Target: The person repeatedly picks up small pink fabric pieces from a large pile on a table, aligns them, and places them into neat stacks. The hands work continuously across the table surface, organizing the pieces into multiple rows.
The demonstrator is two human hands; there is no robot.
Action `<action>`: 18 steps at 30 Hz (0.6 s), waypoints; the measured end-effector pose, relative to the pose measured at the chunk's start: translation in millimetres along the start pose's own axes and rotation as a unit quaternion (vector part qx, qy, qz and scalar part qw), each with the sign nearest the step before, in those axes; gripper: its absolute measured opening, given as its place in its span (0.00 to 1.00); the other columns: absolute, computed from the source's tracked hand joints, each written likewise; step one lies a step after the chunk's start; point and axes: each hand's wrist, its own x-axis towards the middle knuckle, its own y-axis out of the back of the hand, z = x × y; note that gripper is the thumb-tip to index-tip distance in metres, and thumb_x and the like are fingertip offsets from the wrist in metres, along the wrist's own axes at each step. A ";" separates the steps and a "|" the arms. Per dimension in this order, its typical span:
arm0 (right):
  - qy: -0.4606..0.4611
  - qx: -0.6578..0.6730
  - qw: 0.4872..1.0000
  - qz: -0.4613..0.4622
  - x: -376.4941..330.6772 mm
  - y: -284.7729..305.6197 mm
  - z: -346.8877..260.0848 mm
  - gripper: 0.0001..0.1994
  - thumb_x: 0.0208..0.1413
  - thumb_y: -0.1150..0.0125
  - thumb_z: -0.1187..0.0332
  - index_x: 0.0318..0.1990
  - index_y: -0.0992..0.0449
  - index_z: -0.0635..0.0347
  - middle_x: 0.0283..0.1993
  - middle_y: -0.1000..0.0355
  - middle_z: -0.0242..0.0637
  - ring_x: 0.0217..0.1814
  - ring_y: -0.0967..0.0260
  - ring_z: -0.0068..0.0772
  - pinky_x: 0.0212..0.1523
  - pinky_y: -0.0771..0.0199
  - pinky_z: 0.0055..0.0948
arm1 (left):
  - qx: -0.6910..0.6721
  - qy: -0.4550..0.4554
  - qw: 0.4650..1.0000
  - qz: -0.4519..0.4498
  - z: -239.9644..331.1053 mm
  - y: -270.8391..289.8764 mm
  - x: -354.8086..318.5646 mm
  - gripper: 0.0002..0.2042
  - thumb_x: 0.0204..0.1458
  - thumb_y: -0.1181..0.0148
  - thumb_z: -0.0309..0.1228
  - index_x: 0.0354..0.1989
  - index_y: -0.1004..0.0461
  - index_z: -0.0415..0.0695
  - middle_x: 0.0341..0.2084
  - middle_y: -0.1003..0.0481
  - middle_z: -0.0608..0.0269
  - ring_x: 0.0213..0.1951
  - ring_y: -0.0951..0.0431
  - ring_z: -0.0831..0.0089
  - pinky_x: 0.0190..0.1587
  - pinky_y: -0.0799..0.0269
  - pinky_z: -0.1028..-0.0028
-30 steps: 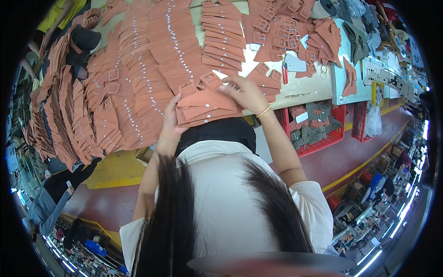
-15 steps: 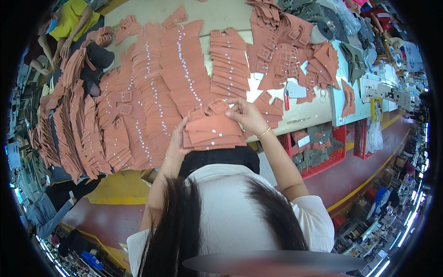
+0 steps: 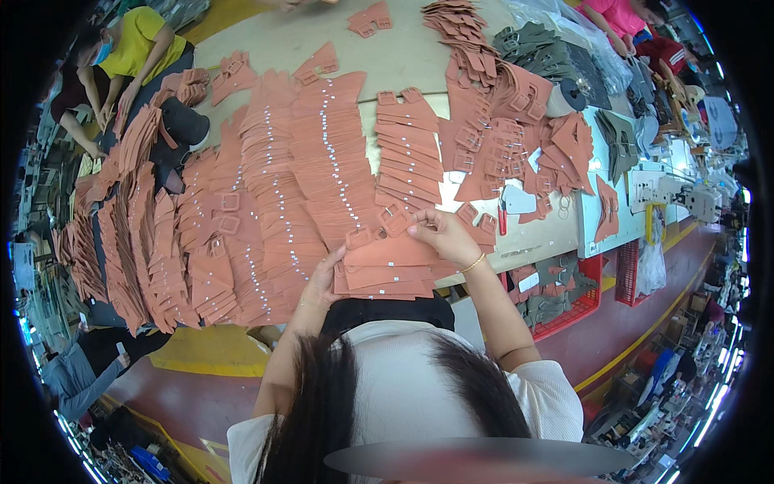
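Left hand gripping strap stack at its 9 o'clock edge; right hand pinching it at 1 o'clock, above tabletop.

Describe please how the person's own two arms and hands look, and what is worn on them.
Both forearms are bare; short white sleeves end near the shoulders. The right hand has a thin gold-coloured bangle at the wrist. The left hand shows no glove and no ring that I can make out; a faint thin band may sit at its wrist.
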 end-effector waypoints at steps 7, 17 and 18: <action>0.145 -0.016 0.987 0.062 71.7 43.1 -30.8 0.07 0.58 0.44 0.71 0.41 0.32 0.62 0.36 0.30 0.26 0.39 0.37 0.15 0.43 0.35 0.19 | -0.026 0.028 0.999 -0.017 15.3 -4.2 13.1 0.21 0.51 0.44 0.36 0.53 0.35 0.43 0.48 0.30 0.56 0.50 0.28 0.62 0.53 0.31 0.60; 0.111 -0.058 0.980 0.155 288.1 138.1 -50.6 0.13 0.57 0.44 0.69 0.48 0.32 0.61 0.39 0.27 0.32 0.38 0.32 0.19 0.39 0.32 0.20 | -0.031 -0.011 0.998 0.053 40.1 6.5 29.3 0.23 0.49 0.44 0.38 0.52 0.36 0.42 0.47 0.30 0.54 0.49 0.27 0.60 0.52 0.30 0.60; 0.093 -0.084 0.977 0.172 308.0 144.5 -38.4 0.14 0.57 0.43 0.69 0.49 0.32 0.61 0.39 0.27 0.34 0.37 0.31 0.21 0.39 0.31 0.22 | -0.041 -0.015 0.998 0.039 42.0 6.8 29.0 0.23 0.49 0.44 0.38 0.52 0.36 0.41 0.47 0.30 0.54 0.49 0.27 0.60 0.53 0.30 0.60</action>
